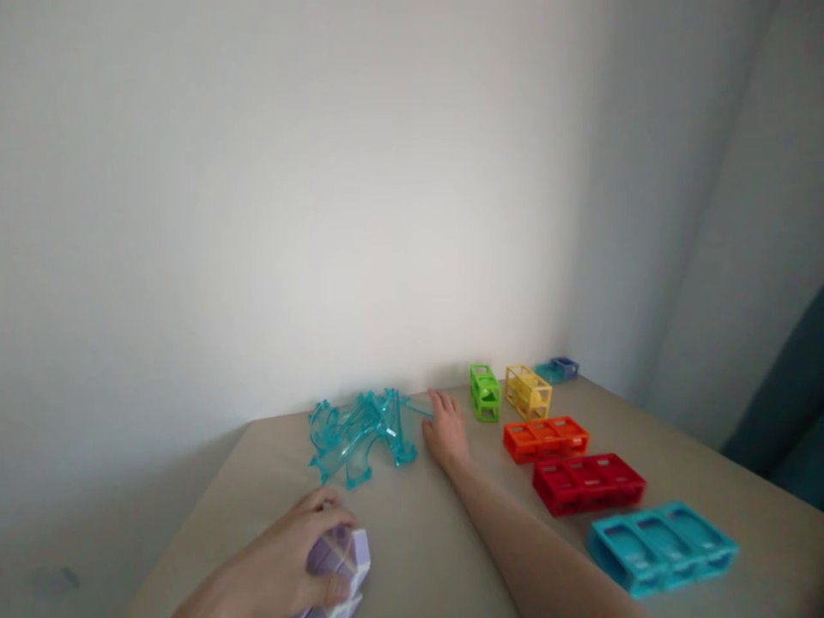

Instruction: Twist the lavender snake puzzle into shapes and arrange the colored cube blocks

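Observation:
At the front of the table, my left hand [299, 545] is closed around a pale purple and white faceted block [341, 558], which runs partly out of view at the bottom edge. My right hand [445, 429] reaches to the back of the table with its fingers stretched out. Just left of it lies a tangled pile of clear teal plastic track-like pieces [360, 429]. One thin teal strip [420, 409] extends from the pile up to my right fingers; whether they touch it is unclear.
Right of my right arm stand open-frame plastic blocks: green [485, 393], yellow [528, 392], orange [546, 439], red [589, 482] and teal [663, 547]. A small dark blue piece [565, 368] sits at the far corner. The wall [399, 215] borders the table's back.

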`<action>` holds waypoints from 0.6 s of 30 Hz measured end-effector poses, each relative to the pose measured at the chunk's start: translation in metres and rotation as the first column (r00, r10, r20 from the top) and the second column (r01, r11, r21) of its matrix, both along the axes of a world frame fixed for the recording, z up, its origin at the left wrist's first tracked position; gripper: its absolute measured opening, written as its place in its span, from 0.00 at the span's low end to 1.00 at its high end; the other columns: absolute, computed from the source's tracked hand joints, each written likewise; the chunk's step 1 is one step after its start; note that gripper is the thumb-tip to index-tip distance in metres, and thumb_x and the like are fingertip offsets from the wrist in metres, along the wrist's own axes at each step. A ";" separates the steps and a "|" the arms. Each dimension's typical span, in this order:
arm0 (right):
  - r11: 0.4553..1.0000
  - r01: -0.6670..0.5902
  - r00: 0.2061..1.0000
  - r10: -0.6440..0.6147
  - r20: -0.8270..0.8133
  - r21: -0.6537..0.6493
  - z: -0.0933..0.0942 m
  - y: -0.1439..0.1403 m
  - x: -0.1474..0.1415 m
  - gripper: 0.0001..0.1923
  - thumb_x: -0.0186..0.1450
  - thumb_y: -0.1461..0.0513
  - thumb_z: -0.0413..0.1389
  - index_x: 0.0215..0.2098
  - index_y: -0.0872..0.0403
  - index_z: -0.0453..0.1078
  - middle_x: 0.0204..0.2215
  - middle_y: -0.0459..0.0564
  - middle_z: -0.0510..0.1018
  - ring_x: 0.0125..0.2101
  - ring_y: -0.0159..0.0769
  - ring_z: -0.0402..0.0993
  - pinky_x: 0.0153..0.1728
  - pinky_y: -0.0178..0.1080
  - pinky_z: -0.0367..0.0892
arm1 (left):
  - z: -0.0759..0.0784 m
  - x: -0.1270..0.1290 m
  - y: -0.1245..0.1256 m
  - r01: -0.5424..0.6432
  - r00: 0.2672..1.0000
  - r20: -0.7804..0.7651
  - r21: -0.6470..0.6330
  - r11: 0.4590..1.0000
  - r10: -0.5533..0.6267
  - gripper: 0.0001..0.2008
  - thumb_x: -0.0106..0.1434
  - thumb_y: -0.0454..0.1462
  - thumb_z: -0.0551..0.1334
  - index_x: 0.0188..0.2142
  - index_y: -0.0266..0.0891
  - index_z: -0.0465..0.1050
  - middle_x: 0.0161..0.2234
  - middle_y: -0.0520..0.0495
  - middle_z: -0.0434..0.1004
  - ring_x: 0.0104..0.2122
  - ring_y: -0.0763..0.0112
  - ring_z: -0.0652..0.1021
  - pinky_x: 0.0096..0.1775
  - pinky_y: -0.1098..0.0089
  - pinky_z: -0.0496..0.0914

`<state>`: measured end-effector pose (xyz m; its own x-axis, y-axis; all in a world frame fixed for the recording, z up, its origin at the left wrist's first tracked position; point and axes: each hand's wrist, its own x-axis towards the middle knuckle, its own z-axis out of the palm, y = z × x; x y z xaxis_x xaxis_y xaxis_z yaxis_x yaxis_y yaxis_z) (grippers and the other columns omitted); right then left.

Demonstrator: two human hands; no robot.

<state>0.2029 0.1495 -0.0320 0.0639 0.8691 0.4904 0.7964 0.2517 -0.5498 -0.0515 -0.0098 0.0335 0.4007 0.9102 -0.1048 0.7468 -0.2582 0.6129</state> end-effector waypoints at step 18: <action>0.994 0.023 0.999 -0.025 -0.019 -0.111 -0.002 0.000 0.003 0.20 0.68 0.56 0.48 0.48 0.61 0.74 0.40 0.66 0.78 0.40 0.49 0.75 0.40 0.42 0.64 | -0.029 0.061 0.039 -0.427 0.904 0.286 0.556 0.713 0.318 0.16 0.66 0.40 0.52 0.51 0.38 0.68 0.39 0.43 0.73 0.35 0.66 0.76 0.42 0.65 0.72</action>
<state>0.2062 0.1499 -0.0343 0.0947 0.9162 0.3894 0.7897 0.1690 -0.5897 0.0100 0.0292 0.0042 -0.0232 0.8419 0.5391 0.7688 -0.3297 0.5479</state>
